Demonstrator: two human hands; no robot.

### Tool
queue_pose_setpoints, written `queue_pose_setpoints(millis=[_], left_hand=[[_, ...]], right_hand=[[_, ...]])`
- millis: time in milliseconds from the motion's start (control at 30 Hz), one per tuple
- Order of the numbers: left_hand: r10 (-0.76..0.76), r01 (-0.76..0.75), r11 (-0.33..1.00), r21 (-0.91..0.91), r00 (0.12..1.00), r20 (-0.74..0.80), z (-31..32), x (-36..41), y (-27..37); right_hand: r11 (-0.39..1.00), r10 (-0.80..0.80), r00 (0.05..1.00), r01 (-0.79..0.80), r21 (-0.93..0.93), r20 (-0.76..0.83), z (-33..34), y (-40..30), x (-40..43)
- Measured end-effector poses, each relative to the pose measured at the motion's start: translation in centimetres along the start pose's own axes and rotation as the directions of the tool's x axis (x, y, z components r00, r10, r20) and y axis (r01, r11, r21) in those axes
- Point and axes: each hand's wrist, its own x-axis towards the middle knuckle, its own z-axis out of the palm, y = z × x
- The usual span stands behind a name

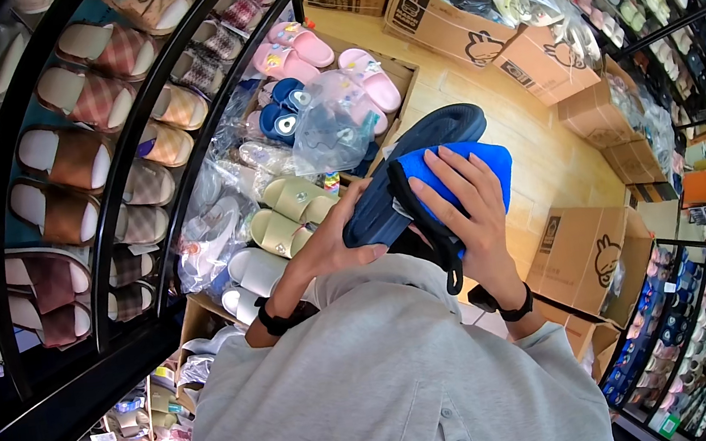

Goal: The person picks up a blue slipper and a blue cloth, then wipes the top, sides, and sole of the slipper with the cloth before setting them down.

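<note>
My left hand (342, 232) grips the near end of a dark navy slipper (373, 207), thumb along its edge. The slipper is tilted, its far end pointing up and to the right. My right hand (467, 204) lies over a bright blue cloth (487, 164) with a black edge and a hanging loop, its fingers spread across the cloth. The cloth is against the slipper's right side; what lies beneath it is hidden. Below both hands is the front of my grey shirt.
An open carton (409, 87) with pink slippers (367, 80) and blue slippers stands ahead, beside green slippers (280, 231). A black rack (104, 228) of slippers rises on the left. Cardboard boxes (447, 24) line the far and right sides of the tiled floor (519, 150).
</note>
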Motion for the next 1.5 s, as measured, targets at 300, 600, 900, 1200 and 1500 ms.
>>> queue_pose_setpoints(millis=[300, 600, 900, 1200, 1500], left_hand=[[0.003, -0.003, 1.0, -0.01, 0.999, -0.048, -0.3, -1.0, 0.2], [0.001, -0.002, 1.0, -0.015, 0.995, -0.102, -0.2, -1.6, -0.5], [-0.021, 0.021, 1.0, -0.024, 0.999, -0.027, 0.1, -1.0, -0.2], [-0.036, 0.036, 0.999, 0.0, 0.999, -0.033, 0.5, -0.9, -0.4], [-0.025, 0.025, 1.0, -0.005, 1.0, -0.019, 0.8, -0.7, -0.7]], right_hand=[[0.999, -0.018, 0.999, 0.018, 0.027, 0.027, 0.3, -0.1, 0.6], [0.998, -0.048, 0.998, 0.047, 0.049, 0.031, 0.8, -0.4, 0.4], [1.0, 0.013, 1.0, -0.013, 0.014, -0.013, 0.2, 0.1, -0.2], [0.999, 0.005, 1.0, -0.005, 0.037, 0.008, 0.4, 0.0, -1.0], [0.998, 0.027, 1.0, -0.027, 0.048, 0.009, 0.3, 0.1, -1.4]])
